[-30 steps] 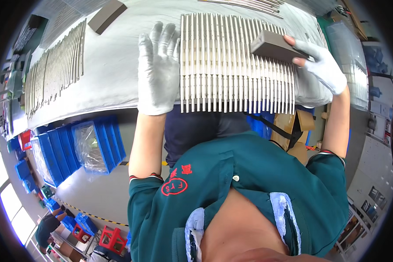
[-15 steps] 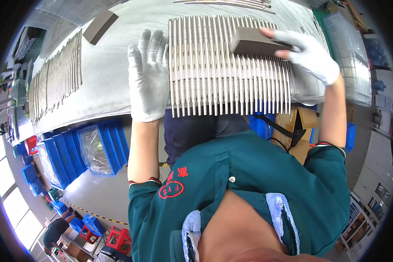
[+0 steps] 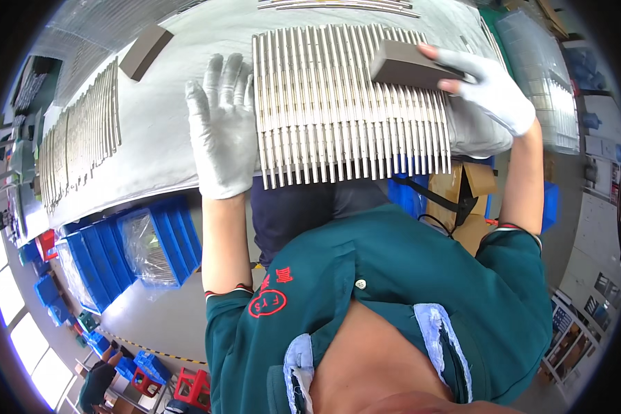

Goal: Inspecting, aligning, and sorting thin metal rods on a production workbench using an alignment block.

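A row of slim metal rods (image 3: 310,103) lies side by side on the pale cloth-covered table (image 3: 162,114), their near ends jutting past its front edge. My left hand (image 3: 222,141), in a white glove, rests flat with fingers stretched along the row's left side. In my right hand (image 3: 493,93), gloved with bare thumb and fingertip showing, a dark grey rectangular block (image 3: 410,67) is gripped by its right end. The block lies across the tops of the rods at the right. What its underside touches is hidden.
Another dark block (image 3: 145,52) sits at the far left, near a second row of rods (image 3: 79,134). More rods (image 3: 338,7) lie at the back edge. Clear plastic trays (image 3: 538,76) stand at right. Blue crates (image 3: 138,245) are below the table's left front.
The block in my right hand has slid slightly right over the rods. My left hand stays beside the row. The whole view has shifted a little.
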Tool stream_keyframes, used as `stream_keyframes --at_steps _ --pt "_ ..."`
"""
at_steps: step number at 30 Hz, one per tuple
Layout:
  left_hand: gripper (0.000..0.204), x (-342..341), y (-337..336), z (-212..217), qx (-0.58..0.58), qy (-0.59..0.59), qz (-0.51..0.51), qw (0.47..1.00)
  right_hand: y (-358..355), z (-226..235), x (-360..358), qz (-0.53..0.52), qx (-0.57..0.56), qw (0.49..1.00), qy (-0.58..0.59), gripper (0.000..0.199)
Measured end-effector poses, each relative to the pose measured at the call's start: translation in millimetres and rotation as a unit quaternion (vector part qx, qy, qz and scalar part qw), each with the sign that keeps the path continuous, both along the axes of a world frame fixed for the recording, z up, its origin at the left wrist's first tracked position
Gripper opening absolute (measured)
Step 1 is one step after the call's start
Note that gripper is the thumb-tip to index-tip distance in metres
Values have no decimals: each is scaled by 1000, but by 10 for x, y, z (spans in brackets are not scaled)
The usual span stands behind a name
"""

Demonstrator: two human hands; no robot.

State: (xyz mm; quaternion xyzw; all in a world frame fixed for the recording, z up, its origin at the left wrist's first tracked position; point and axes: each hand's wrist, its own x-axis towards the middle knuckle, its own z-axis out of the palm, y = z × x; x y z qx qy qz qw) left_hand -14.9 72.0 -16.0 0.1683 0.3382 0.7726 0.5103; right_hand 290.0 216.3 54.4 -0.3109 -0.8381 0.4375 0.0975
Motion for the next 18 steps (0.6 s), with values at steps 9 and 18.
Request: stream_keyframes --at_steps 9,18 --pt "75 5 -5 -6 2 54 -8 999 -40 -30 95 -43 -7 999 -4 48" --pt "77 -4 38 22 10 62 -14 998 26 60 321 -68 -48 996 -21 51"
